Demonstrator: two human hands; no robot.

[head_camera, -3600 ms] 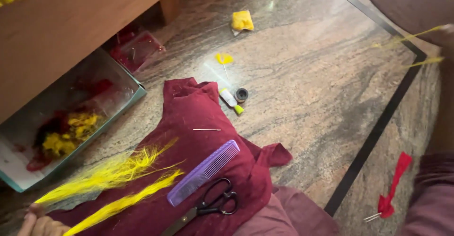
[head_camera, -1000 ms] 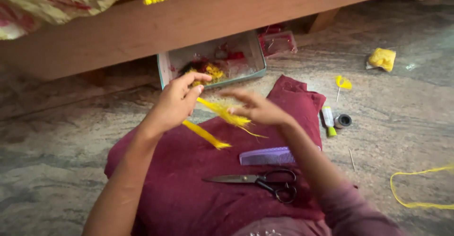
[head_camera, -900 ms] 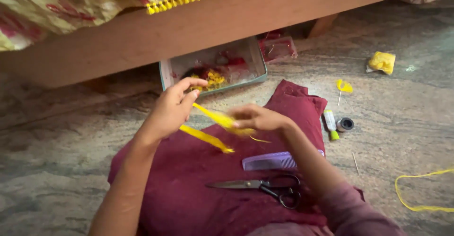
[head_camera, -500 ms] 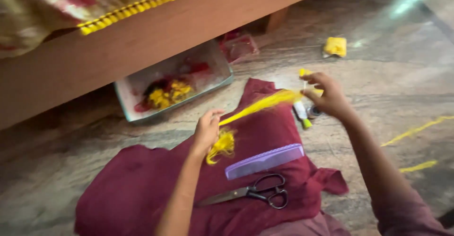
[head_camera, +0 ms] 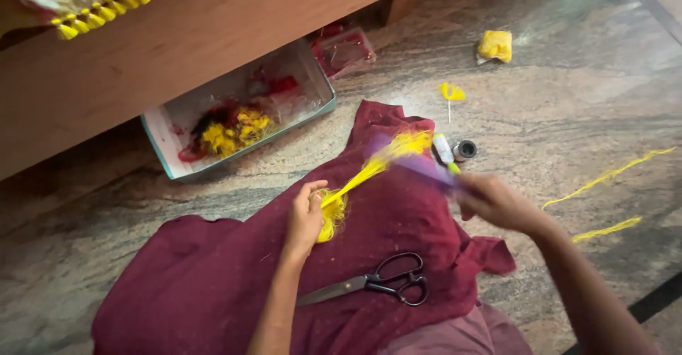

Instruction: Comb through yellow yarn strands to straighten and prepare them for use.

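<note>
**Combing the yellow thread bundle**

Your left hand (head_camera: 307,216) pinches the bunched end of the yellow thread bundle (head_camera: 355,181) just above the maroon cloth (head_camera: 213,277). Your right hand (head_camera: 497,202), blurred, is closed on the purple comb (head_camera: 419,164) at the bundle's far, loose end. Keep the pinch firm and draw the comb away from it, threads taut. Black scissors (head_camera: 376,284) lie near you. Far left, an open teal-rimmed box (head_camera: 170,149) holds yellow and red scraps; a small white tube (head_camera: 443,147) lies right of the cloth.

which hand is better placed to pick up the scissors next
Probably neither is free, but the left hand lies nearer the black-handled metal scissors; it pinches the yellow thread bundle. The right hand holds the purple plastic comb, farther off.
</note>
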